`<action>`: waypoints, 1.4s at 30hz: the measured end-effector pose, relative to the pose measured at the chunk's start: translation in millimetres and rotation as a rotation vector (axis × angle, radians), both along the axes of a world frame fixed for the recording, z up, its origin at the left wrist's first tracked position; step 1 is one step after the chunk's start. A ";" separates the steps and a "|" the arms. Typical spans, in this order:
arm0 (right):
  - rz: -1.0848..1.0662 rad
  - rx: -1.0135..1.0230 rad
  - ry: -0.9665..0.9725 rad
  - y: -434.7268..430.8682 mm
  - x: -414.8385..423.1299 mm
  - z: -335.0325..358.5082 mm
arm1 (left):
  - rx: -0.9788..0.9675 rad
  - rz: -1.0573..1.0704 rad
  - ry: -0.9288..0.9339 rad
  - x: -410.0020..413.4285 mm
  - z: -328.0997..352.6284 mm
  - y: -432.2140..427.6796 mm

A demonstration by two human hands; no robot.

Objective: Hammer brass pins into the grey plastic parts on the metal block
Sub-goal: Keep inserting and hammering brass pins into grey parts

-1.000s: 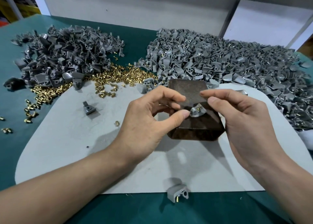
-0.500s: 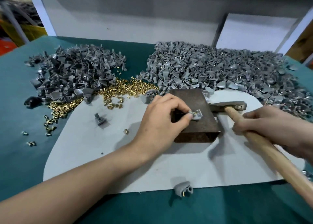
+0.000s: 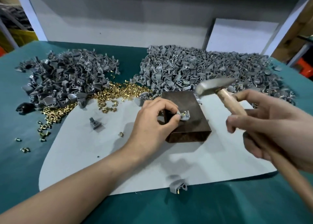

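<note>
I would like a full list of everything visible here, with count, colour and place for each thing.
block: one, dark brown, mid-mat
part: one, grey with brass, on block
hammer: one, steel head, wooden handle, raised over block
pins: many, brass, heap between piles
left pile: many parts, grey, far left
right pile: many parts, grey, far right
loose part: one, grey, mat's left
edge part: one, grey, mat's near edge
mat: one, white, on table
table: one, green top
left hand: pinches part
right hand: holds hammer handle
</note>
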State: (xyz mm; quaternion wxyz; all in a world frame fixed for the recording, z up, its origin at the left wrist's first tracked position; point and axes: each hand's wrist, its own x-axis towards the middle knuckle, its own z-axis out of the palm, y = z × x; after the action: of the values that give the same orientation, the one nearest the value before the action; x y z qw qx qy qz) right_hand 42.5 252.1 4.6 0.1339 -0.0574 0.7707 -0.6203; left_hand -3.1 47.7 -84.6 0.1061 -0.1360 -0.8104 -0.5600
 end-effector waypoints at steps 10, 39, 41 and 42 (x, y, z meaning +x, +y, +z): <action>-0.018 0.765 0.519 -17.8 11.9 -5.7 | -0.034 0.002 0.044 0.4 -0.1 -0.7; -0.075 0.679 0.531 -28.4 8.3 -2.3 | 0.098 0.008 0.044 2.0 -1.0 0.2; -0.106 0.673 0.601 -29.7 7.7 6.4 | 0.102 0.011 0.040 1.1 -1.7 0.9; -0.107 0.698 0.610 -31.1 5.0 7.2 | 0.102 0.011 0.044 0.9 -2.8 0.7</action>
State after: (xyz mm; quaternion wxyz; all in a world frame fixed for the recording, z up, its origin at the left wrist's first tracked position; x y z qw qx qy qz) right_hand 47.5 221.0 11.8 -0.1198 -0.1489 0.9395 -0.2845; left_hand -2.2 48.4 -87.4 0.1336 -0.1382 -0.7790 -0.5968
